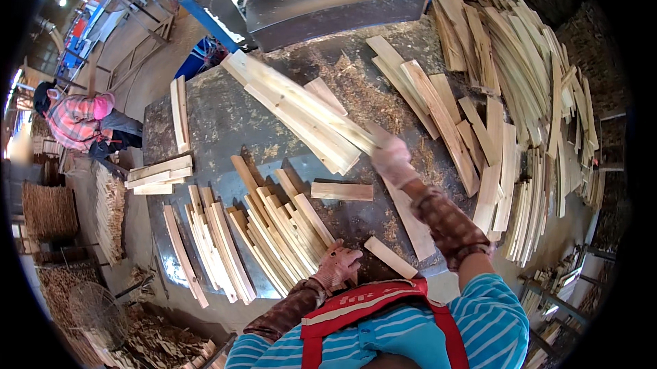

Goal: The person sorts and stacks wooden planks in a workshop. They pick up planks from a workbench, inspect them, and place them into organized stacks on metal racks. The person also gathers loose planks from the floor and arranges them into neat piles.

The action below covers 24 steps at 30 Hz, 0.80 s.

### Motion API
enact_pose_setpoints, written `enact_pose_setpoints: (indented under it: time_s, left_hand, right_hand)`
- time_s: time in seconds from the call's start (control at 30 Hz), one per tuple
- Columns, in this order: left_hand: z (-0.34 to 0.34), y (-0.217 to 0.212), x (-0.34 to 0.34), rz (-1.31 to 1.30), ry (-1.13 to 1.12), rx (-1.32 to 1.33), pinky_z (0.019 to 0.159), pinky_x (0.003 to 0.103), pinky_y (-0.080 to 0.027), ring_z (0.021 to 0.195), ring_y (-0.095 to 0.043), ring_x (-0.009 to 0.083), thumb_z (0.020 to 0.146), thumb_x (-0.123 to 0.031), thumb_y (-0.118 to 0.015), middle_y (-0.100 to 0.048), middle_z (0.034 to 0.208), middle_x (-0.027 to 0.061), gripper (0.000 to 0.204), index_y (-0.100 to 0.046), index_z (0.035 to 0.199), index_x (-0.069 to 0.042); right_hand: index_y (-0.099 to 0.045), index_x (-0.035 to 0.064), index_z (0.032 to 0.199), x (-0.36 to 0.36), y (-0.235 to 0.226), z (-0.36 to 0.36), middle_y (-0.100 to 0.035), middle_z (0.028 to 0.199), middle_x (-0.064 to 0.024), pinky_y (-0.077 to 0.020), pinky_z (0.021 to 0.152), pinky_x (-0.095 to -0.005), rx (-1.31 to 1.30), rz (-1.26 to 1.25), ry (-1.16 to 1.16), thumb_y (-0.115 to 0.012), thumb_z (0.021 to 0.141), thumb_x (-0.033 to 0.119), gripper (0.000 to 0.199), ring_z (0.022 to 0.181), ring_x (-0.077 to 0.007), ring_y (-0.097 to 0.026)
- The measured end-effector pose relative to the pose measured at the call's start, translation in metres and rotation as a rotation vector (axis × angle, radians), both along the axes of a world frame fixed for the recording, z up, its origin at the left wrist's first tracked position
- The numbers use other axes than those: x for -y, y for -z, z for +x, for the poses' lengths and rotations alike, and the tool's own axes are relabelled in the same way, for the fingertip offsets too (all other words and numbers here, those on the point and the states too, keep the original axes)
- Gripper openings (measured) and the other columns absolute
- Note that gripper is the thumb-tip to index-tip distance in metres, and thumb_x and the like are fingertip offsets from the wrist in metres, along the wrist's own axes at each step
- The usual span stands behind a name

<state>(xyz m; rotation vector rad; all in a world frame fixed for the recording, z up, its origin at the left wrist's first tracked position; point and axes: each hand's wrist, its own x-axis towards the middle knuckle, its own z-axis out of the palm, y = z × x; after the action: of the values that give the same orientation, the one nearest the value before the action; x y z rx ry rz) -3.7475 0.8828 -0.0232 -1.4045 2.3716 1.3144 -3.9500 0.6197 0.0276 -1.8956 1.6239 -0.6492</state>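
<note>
My right hand point(391, 158), in a pale glove and slightly blurred, grips the near end of a long pale wooden board point(301, 99). The board slants away to the far left and lies over another wide board point(301, 127). My left hand point(337, 264), in a pinkish glove, is close to my body beside the near ends of a row of narrow wooden strips point(280, 239). Its fingers are curled; what they hold, if anything, is hidden. A short wooden piece point(342, 191) lies between the hands, and another short piece point(391, 257) is right of my left hand.
A dark machine point(335, 0) stands at the table's far edge. Sawdust covers parts of the metal table point(212, 112). More strips point(212, 246) lie at the left, and a big heap of boards point(527, 75) at the right. A person in a checked shirt point(75, 119) is at far left.
</note>
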Motion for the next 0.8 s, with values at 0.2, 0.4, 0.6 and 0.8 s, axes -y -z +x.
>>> enact_pose_setpoints:
  time_s: [0.2,0.4,0.6,0.8]
  left_hand:
    - [0.000,0.005,-0.003,-0.021,-0.072,-0.086,0.121,0.045,-0.026,0.112,-0.063,0.0290,0.093,-0.032,-0.059,-0.070,0.108,0.0122,0.033,-0.065,0.120,-0.013]
    - [0.001,0.009,-0.003,-0.020,-0.059,-0.085,0.121,0.046,-0.024,0.114,-0.063,0.0273,0.095,-0.032,-0.057,-0.071,0.111,0.0120,0.034,-0.065,0.122,-0.013]
    - [-0.002,0.002,0.000,-0.029,-0.017,-0.047,0.120,0.046,-0.026,0.112,-0.064,0.0265,0.094,-0.032,-0.058,-0.071,0.110,0.0117,0.031,-0.065,0.119,-0.014]
    - [-0.001,0.007,-0.004,-0.146,-0.010,-0.062,0.117,0.047,-0.030,0.103,-0.066,0.0271,0.091,-0.030,-0.062,-0.071,0.102,0.0095,0.030,-0.065,0.117,-0.015]
  right_hand:
    - [-0.053,0.0033,0.130,0.012,0.007,0.090,-0.063,0.105,-0.0125,-0.0554,0.080,-0.0397,-0.603,-0.391,-0.200,-0.057,0.089,0.009,0.042,0.100,-0.0298,-0.063]
    - [-0.061,0.0059,0.119,-0.001,0.028,0.104,-0.059,0.121,-0.0106,-0.0533,0.091,-0.0380,-0.466,-0.323,-0.273,-0.059,0.086,0.012,0.034,0.116,-0.0273,-0.058]
    - [-0.057,0.0061,0.129,0.026,0.035,-0.001,-0.055,0.136,-0.0169,-0.0495,0.099,-0.0456,-0.366,-0.113,0.050,-0.060,0.086,0.016,0.045,0.122,-0.0341,-0.056]
    - [-0.042,0.0034,0.145,-0.050,0.094,-0.213,-0.047,0.147,-0.0207,-0.0471,0.102,-0.0489,-0.685,-0.026,0.377,-0.056,0.085,0.007,0.062,0.130,-0.0393,-0.050]
